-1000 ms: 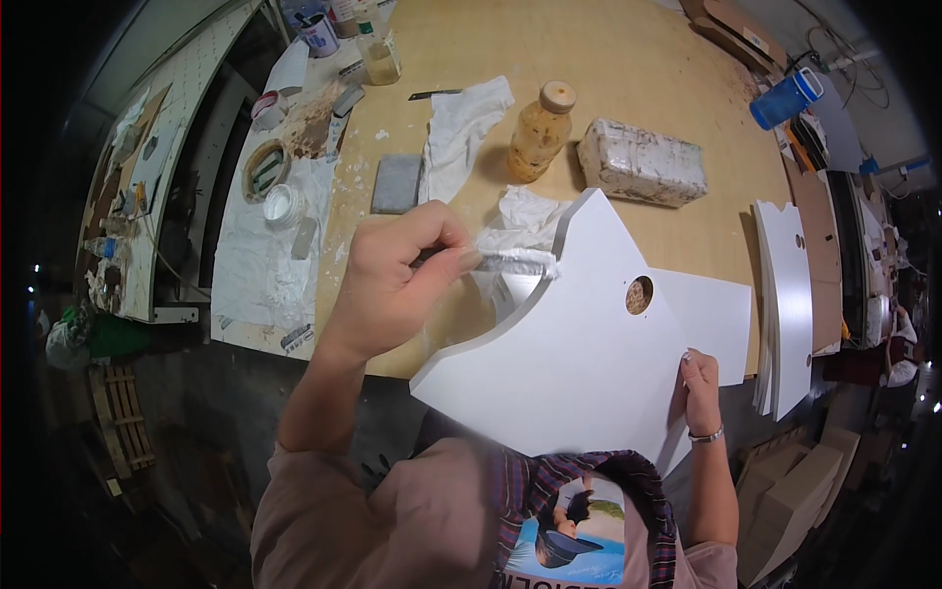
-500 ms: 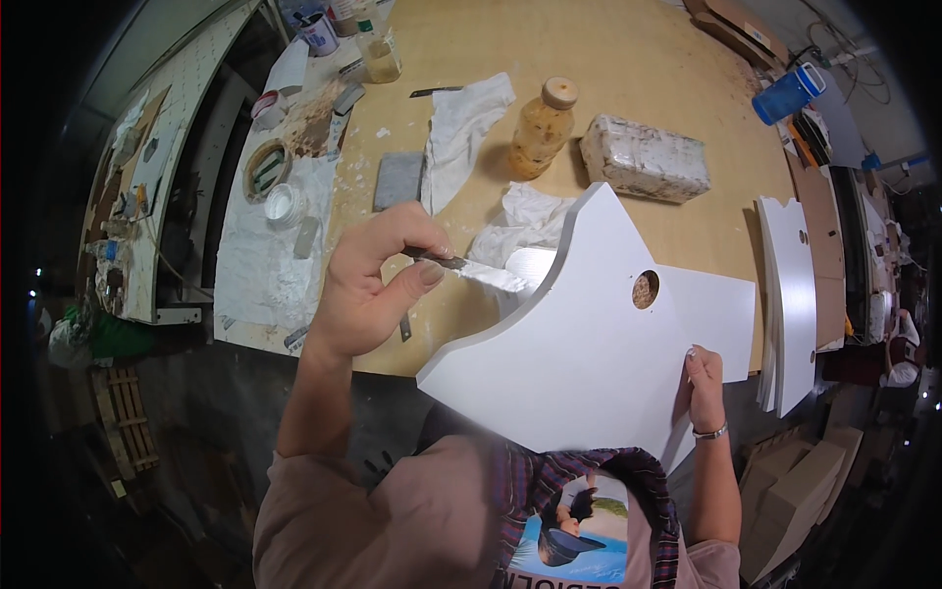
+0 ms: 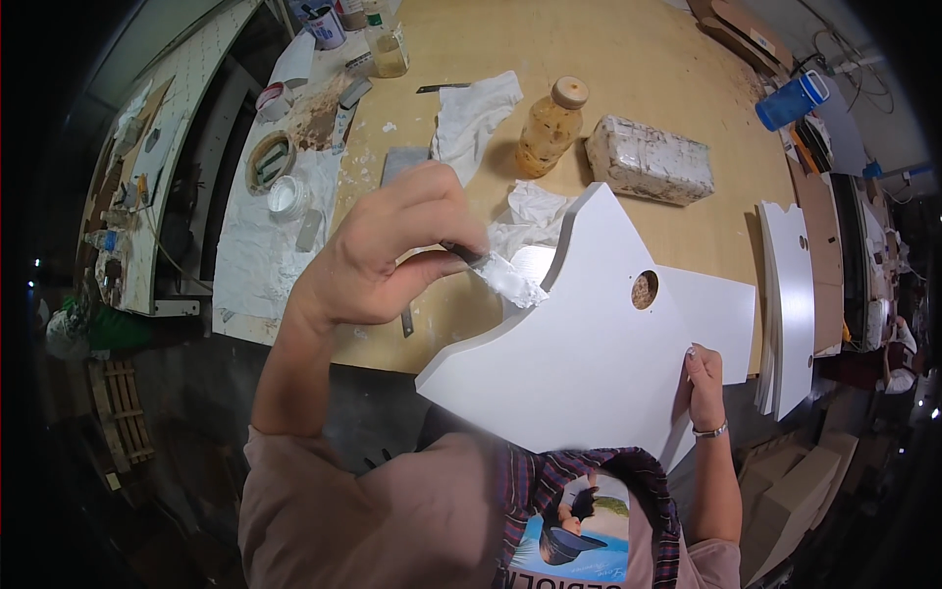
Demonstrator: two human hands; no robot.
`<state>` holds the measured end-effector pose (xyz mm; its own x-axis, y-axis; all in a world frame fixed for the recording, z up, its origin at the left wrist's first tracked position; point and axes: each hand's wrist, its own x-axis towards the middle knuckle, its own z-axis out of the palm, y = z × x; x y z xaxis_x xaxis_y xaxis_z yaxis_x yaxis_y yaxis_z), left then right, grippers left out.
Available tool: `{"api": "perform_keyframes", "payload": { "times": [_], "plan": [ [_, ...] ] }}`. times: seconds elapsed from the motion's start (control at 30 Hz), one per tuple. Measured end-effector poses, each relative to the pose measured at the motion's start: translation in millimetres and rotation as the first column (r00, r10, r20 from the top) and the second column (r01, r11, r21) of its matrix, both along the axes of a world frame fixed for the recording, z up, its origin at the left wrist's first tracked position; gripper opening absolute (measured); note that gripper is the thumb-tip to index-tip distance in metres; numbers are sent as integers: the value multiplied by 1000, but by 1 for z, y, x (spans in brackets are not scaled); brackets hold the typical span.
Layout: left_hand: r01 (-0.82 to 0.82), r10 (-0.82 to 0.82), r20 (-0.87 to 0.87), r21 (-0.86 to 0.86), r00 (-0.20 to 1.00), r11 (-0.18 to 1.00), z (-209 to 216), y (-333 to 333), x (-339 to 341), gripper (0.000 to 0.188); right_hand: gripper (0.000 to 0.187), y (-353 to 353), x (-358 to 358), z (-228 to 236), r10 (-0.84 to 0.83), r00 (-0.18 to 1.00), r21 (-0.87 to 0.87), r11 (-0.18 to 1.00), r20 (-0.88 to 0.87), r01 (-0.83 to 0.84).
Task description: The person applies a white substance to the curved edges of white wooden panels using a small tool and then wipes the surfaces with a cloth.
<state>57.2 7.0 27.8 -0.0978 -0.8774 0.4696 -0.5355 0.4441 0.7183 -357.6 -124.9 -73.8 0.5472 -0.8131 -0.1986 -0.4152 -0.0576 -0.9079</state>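
My left hand (image 3: 383, 245) is closed round the dark handle of a putty knife (image 3: 508, 280), its blade loaded with white filler. The blade's tip meets the curved edge of a white panel (image 3: 549, 363) at the panel's upper left. The panel is tilted over the table's near edge and has a round hole showing chipboard at its rim. At its right side, my right hand (image 3: 704, 388) grips the panel with the thumb on top; the other fingers are hidden. Beneath it lies another white board (image 3: 711, 314). An open tub of white filler (image 3: 287, 199) stands on the left.
Beyond the panel are white cloths (image 3: 476, 120), a bottle of amber liquid (image 3: 551, 128) and a wrapped block (image 3: 651, 159). A tape roll (image 3: 270, 162) sits at the left. Several white panels (image 3: 787, 304) are stacked at the right, near a blue jug (image 3: 791, 101).
My left hand has moved slightly right and turned, bringing the knife's filler-covered tip onto the panel's edge. My right hand and the panel have stayed in place.
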Motion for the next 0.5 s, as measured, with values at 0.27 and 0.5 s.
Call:
{"api": "perform_keyframes", "payload": {
  "times": [0.27,0.5],
  "plan": [
    [52,-48,130,-28,990,998,10,-11,4,29,54,2,1,6,15,1000,-8,1000,-16,-15],
    [133,-114,224,-73,968,988,24,-12,-3,30,55,4,-3,5,17,1000,-41,999,-20,-17]
  ]
}}
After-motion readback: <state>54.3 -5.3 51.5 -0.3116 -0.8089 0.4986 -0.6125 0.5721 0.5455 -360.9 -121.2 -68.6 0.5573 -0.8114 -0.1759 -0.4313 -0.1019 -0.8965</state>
